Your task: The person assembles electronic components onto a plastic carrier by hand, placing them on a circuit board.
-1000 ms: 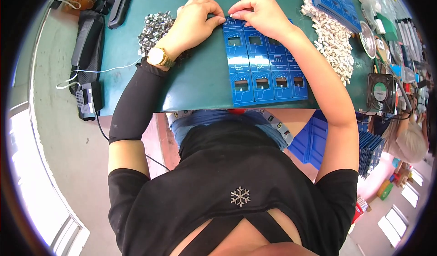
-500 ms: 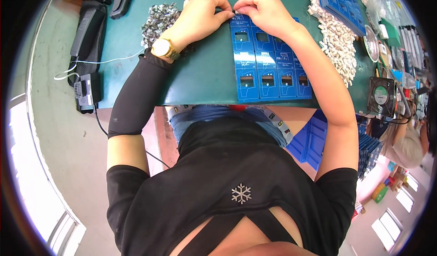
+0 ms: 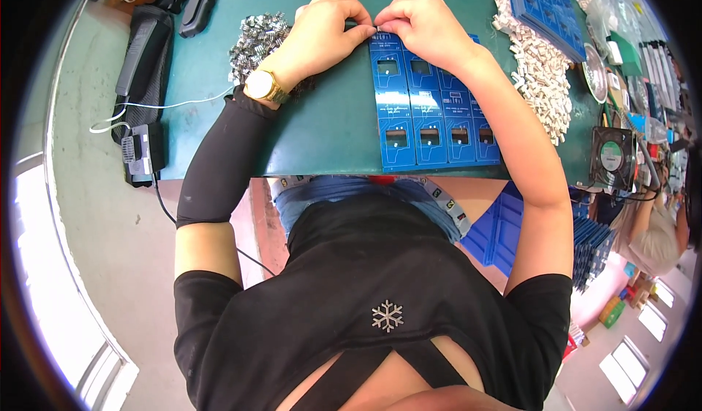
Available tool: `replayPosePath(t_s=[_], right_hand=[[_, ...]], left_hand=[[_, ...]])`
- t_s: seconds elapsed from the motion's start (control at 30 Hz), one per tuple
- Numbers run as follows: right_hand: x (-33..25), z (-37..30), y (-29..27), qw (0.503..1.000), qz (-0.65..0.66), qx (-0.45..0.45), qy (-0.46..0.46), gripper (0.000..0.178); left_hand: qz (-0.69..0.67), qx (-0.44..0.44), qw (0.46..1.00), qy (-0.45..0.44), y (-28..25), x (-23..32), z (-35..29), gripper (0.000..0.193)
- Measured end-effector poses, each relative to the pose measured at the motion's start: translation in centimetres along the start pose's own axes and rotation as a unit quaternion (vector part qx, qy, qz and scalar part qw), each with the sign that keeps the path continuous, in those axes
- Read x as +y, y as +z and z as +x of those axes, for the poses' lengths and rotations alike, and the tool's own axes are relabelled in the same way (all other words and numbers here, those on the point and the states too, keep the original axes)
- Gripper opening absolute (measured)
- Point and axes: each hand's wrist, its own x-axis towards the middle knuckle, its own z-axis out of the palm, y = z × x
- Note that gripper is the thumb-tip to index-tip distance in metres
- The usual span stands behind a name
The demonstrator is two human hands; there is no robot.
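The step in hand looks to be fine fingertip work at the far left corner of a blue circuit board panel [image 3: 431, 104], which lies on the green table [image 3: 322, 133] with its near side close to the table's near edge. The left hand [image 3: 325, 34] comes in from the left and the right hand [image 3: 431, 31] from the right, their fingertips meeting or almost meeting at that corner. Each grip is drawn into a pinch of thumb and forefinger, but whatever may sit between the tips is too small and covered to make out, so I cannot tell whether either is grasping a part. The right hand and forearm pass over the panel's far right portion and hide some of its cut-out windows. To the left, just beside the left wrist, is a heap of small metallic parts [image 3: 256, 42]; to the right, beyond the right forearm, a long heap of small white parts [image 3: 545, 93] spreads beside a stack of blue boards [image 3: 545, 9]. As I judge it, the next move calls for a light, steady pinch and close alignment at the corner, with the panel kept from sliding.
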Motion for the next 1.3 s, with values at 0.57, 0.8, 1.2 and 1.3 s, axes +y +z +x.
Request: replayPosePath(t_s=[0.57, 0.8, 1.2, 1.3], right_hand=[[0.5, 1.5, -0.7, 0.985, 0.053, -0.135, 0.094, 0.016], [0.9, 2.2, -2.0, 0.963, 0.168, -0.176, 0.113, 0.012], [3.5, -7.8, -8.7, 0.984, 0.104, -0.017, 0.144, 0.022], [3.8, -11.9, -9.7, 0.966, 0.119, 0.029, 0.226, 0.024]], left_hand=[[-0.038, -0.004, 0.999, -0.008, -0.1, -0.3, 0.2, 0.013], [-0.022, -0.019, 0.999, -0.017, -0.1, -0.3, 0.3, 0.014], [0.017, -0.007, 1.000, 0.012, 0.1, -0.2, 0.1, 0.015], [0.006, -0.006, 1.000, 0.022, 0.2, 0.3, 0.4, 0.014]])
